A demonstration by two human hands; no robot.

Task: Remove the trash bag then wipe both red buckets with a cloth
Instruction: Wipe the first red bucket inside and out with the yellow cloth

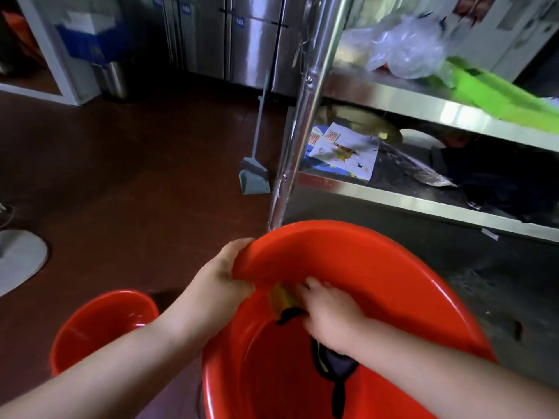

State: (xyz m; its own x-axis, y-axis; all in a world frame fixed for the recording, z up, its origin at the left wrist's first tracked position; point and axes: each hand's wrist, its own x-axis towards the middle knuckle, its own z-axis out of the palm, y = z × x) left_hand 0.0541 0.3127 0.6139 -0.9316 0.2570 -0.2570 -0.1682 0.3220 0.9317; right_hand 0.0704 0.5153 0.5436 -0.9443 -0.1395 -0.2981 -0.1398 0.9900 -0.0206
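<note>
Presently, wiping is under way on the large red plastic bucket (378,282), which sits tilted towards the person at the foot of the stainless steel shelving rack (423,104). The left hand (223,276) grips the bucket's near rim, fingers curled over the edge, steadying it. The right hand (329,316) is inside, fingers bent down onto a dark cloth with a yellow-green patch (286,300), pressing it against the upper inner wall just below the rim. No trash bag lines either bucket, so the removal step is judged complete. The second, smaller red plastic bucket (102,325) stands upright on the brown floor (136,176) just to the left, untouched by either hand; whether it has been wiped cannot be told, though its interior shows a wet-looking sheen. Remaining work appears to be finishing this bucket's walls and base, and possibly the smaller one.
</note>
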